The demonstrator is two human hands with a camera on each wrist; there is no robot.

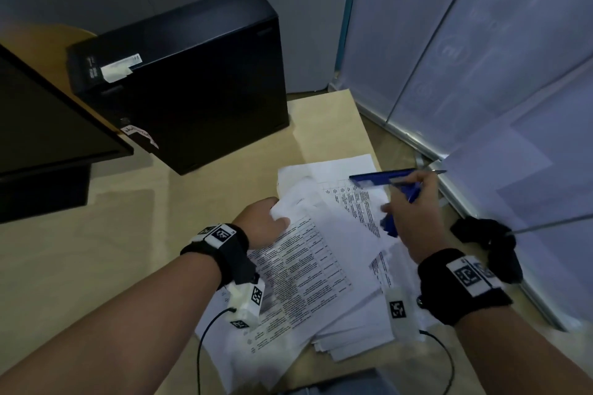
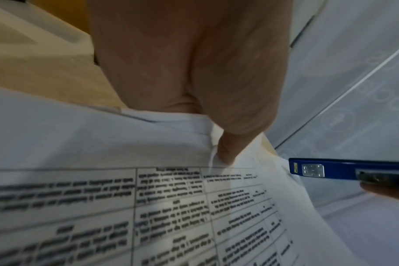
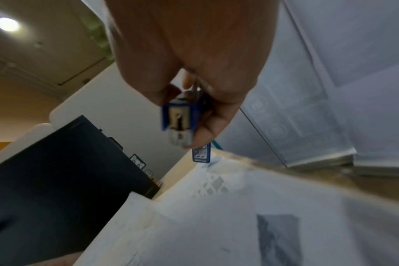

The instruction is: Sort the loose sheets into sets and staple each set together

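Observation:
Printed sheets lie in a loose overlapping pile on the pale desk. My left hand pinches the top left corner of a set of table-printed sheets, thumb on top, lifting it a little. My right hand grips a blue stapler, swung wide open, above the right side of the pile. The stapler's base with its metal anvil points toward the held corner, a short gap away. In the right wrist view the stapler sits between my thumb and fingers.
A black computer case stands at the back of the desk. A dark monitor is at the left. Frosted glass panels close off the right side. A black cloth-like object lies by the desk's right edge.

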